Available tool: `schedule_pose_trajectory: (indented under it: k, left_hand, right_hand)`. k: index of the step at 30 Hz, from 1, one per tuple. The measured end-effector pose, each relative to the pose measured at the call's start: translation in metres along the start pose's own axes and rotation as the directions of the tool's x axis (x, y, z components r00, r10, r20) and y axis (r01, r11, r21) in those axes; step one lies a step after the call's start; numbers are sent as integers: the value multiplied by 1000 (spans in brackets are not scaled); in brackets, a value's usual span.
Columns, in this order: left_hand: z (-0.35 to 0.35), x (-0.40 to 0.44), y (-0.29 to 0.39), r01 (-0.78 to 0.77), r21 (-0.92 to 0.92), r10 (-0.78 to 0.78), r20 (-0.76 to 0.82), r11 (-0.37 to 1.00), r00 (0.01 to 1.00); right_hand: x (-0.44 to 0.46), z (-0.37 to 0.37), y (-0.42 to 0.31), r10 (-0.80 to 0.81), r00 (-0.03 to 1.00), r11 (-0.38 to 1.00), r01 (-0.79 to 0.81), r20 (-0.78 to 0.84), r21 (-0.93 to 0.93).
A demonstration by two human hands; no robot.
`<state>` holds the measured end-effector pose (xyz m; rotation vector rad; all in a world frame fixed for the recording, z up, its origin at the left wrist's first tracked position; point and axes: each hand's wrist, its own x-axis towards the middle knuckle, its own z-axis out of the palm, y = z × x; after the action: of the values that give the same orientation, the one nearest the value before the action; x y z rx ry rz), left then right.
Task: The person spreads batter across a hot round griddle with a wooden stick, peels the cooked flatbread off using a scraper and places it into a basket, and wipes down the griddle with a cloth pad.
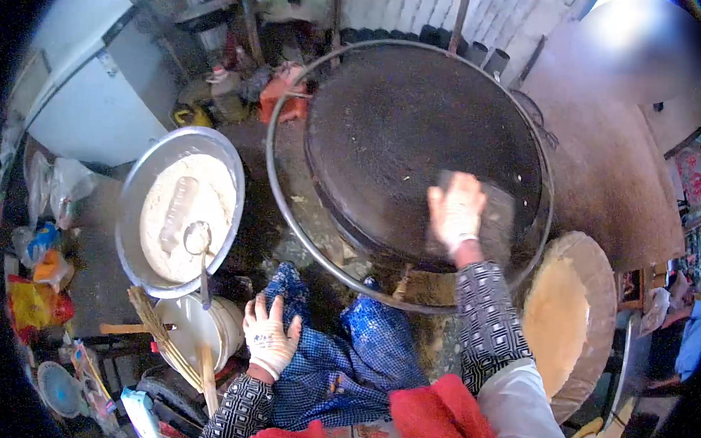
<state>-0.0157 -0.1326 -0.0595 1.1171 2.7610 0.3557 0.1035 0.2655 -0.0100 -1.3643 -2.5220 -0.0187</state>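
My right hand (456, 211), in a pale glove, is over the near right part of a large round black griddle (403, 119). Beneath the palm is a dark greyish flat cloth (497, 219), smeared by motion; its exact kind is hard to make out. My left hand (270, 335), gloved too, rests on my blue checked trouser leg (310, 375) with its fingers spread and nothing in it. Left of the griddle stands a metal basin (124, 223) of pale batter (190, 175), with a ladle (199, 239) leaning in it.
A metal ring (273, 159) encircles the griddle. At right, thin pale flatbreads (555, 317) lie on a round tray (599, 311) beside a brown board (607, 169). A white bucket (230, 324) with a straw brush (158, 328) across it stands near my left hand.
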Motion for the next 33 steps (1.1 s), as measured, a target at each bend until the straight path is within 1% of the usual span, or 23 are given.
schedule_pose_trajectory:
  k: [1, 2, 3, 4, 5, 6, 7, 8, 10, 12, 13, 14, 17, 18, 20, 22, 24, 26, 28, 29, 30, 32, 33]
  left_hand:
    - [1, 2, 1, 1, 18, -1, 1, 1000, 1000]
    - [3, 5, 3, -4, 38, 4, 0, 999, 1000]
    - [5, 8, 4, -22, 62, 21, 14, 998, 1000]
    - [8, 12, 5, -47, 45, 46, 35, 998, 998]
    - [10, 16, 7, -72, 33, 70, 50, 997, 996]
    - [12, 18, 9, -89, 24, 87, 63, 996, 994]
    - [14, 23, 9, -119, -11, 120, 74, 993, 990]
    - [14, 31, 9, -121, -160, 130, 47, 980, 990]
    - [10, 62, -3, -326, -341, 262, -220, 882, 940]
    - [-9, 116, -25, -371, -76, 329, -323, 926, 887]
    - [-20, 144, -36, -284, -115, 247, -260, 952, 933]
    - [-25, 174, -47, -253, -132, 213, -259, 958, 942]
    - [-55, 259, -57, -232, 135, 257, -210, 963, 943]
    - [-60, 280, -53, -285, 207, 329, -231, 936, 916]
    - [-55, 326, -51, -340, 461, 449, -148, 820, 881]
    - [-34, 365, -54, -480, 645, 666, -62, 595, 743]
    - [-23, 369, -46, -594, 676, 792, 26, 436, 610]
    - [-4, 356, -10, -591, 798, 465, 481, 120, 743]
    - [-8, 323, -10, -712, 676, 659, 449, 190, 603]
    - [-12, 298, 8, -755, 588, 501, 579, 291, 644]
    - [-36, 265, 30, -785, 507, 516, 594, 356, 617]
    - [-20, 215, 56, -811, 449, 512, 629, 375, 585]
    - [-25, 186, 80, -814, 326, 488, 672, 480, 557]
  right_hand:
    - [-4, -6, -31, -125, 992, 992, 124, -35, -14]
    - [-6, 11, -58, -265, 939, 964, 264, -219, -38]
    - [-4, -12, -98, -203, 979, 974, 202, -7, 99]
    - [-5, 6, -127, -229, 959, 963, 248, -167, 102]
    - [5, 3, -156, -260, 965, 949, 262, -34, 179]
    - [10, 37, -184, -268, 953, 940, 291, -142, 181]
    - [11, 55, -207, -271, 961, 932, 277, -57, 235]
    - [12, 43, -214, -310, 945, 919, 272, 99, 286]
    - [2, 40, -202, -337, 940, 899, 304, 55, 315]
    - [-12, 13, -166, -411, 909, 895, 388, 68, 222]
    - [-21, 20, -143, -426, 900, 878, 436, -94, 196]
    - [-27, 7, -119, -442, 895, 872, 443, -54, 208]
    - [-30, -6, -41, -337, 941, 936, 332, 25, 120]
    - [-30, 3, -5, -286, 957, 955, 281, 46, 96]
    - [-25, 7, 57, -111, 988, 991, 102, 102, 89]
    - [-5, 13, 119, 55, 992, 998, -56, 118, 3]
    - [14, 23, 164, 164, 978, 984, -153, 127, -94]
    - [24, 25, 175, 200, 968, 971, -175, 154, -166]
    - [18, 11, 148, 170, 963, 972, -129, 208, -195]
    - [14, 17, 131, 107, 977, 982, -75, 186, -173]
    - [8, 22, 112, 45, 986, 988, -20, 162, -150]
    - [2, 16, 37, -71, 991, 994, 80, 112, -78]
    - [4, -8, -11, -139, 971, 990, 135, 192, 33]
